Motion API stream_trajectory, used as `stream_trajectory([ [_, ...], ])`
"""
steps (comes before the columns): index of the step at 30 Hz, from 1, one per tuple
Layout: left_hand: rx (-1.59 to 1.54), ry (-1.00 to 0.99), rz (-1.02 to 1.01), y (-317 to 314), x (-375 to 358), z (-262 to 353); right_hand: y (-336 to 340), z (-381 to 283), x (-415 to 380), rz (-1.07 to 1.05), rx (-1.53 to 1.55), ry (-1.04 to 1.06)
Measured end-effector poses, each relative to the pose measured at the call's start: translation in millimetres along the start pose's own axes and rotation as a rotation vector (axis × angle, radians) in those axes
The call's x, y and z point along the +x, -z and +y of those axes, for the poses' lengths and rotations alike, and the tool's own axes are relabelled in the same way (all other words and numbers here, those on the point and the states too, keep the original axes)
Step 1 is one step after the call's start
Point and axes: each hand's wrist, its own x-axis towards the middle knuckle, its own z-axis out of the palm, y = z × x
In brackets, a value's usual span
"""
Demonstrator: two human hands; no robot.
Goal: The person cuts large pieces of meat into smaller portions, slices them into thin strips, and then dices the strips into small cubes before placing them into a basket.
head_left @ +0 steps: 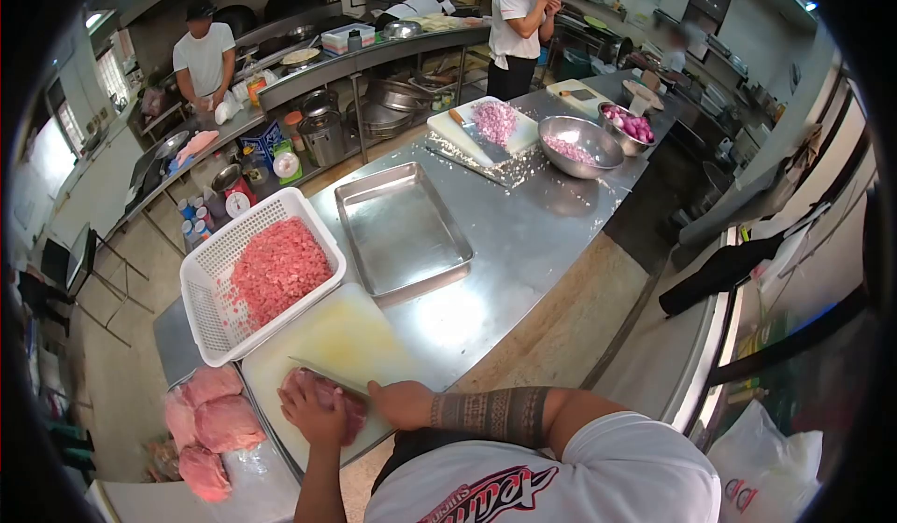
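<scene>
My left hand (313,413) presses on a piece of raw meat (353,418), its fingers curled over the top and left side. My right hand (400,404) is closed around a knife (327,374), whose handle is hidden in the fist. The blade lies along the far side of the meat, pointing left. Meat and knife are on a white cutting board (360,332) with a yellowish stain. Just beyond the board stands a white perforated basket (198,285) holding a heap of diced meat (280,260). Larger raw meat pieces (224,420) lie left of the board.
A steel tray (402,233) sits beyond the board. Further along the steel table (514,289) are a second cutting board with chopped onion (495,121), a steel bowl (581,149) and a bowl of red onions (628,126). People (517,28) stand beyond the table.
</scene>
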Motion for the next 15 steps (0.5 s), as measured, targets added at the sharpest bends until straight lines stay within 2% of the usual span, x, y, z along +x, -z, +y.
stream_trajectory([
  [9,-0.023,-0.039,-0.003,12.6,3.0,2.3,5.9,-21.9,-9.0,0.053,-0.037,-0.144],
  [15,-0.035,-0.061,0.011,10.7,-0.5,-1.5,-7.7,-17.9,-4.2,0.104,-0.048,-0.156],
])
